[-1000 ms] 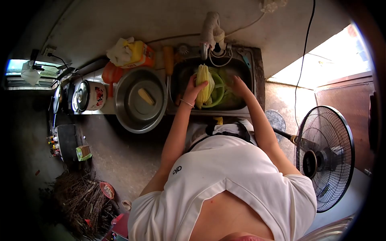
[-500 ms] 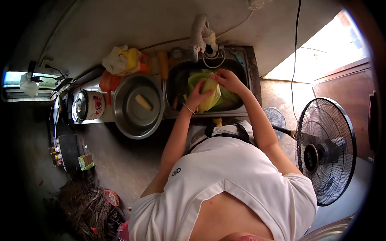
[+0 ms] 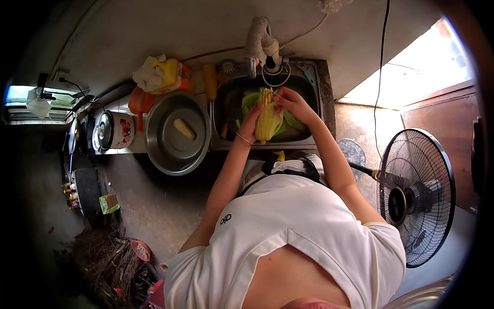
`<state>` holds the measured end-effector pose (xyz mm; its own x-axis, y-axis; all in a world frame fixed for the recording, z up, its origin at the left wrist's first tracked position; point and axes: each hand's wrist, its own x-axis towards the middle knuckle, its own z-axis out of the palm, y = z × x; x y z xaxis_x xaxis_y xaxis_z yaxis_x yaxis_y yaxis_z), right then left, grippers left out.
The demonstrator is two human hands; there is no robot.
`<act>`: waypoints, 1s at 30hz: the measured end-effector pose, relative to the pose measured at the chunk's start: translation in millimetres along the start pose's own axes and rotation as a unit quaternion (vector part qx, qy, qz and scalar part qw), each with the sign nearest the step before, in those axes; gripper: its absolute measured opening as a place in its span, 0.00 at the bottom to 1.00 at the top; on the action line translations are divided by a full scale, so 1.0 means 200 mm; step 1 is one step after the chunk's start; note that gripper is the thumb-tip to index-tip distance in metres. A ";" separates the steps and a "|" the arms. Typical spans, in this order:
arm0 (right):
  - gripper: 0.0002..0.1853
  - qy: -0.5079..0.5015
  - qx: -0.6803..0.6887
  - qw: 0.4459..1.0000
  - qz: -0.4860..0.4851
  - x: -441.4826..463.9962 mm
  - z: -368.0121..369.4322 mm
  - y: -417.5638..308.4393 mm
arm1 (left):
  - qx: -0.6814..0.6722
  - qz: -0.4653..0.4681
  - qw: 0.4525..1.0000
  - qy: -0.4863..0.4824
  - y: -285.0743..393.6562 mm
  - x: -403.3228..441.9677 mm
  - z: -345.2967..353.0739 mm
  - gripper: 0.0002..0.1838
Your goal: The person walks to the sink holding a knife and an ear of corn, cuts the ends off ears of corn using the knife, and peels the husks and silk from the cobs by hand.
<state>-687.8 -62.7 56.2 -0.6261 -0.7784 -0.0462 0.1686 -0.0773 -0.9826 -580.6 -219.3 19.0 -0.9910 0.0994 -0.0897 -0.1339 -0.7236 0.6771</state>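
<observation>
- The corn (image 3: 267, 123) is over the sink (image 3: 225, 146) — kernels bare at the end near the tap (image 3: 251, 67), husk round the rest.
- The left hand (image 3: 251, 119) is clamped on its side.
- The right hand (image 3: 290, 100) is by the bare end — whether it grips, one cannot tell.
- Green leaves (image 3: 293, 121) lie beside it.
- A cob (image 3: 184, 129) lies in the bowl (image 3: 177, 154).
</observation>
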 end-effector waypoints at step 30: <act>0.06 0.059 0.203 0.973 0.093 0.00 -0.05 0.10 | -0.093 0.162 0.933 0.307 0.13 0.09 -0.23 0.26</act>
<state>-692.8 -58.2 34.6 -0.6355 -0.7268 -0.2607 0.5588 -0.2000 -0.8049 -602.8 -267.5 2.0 -0.7860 -0.5145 -0.3428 0.2316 -0.7592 0.6083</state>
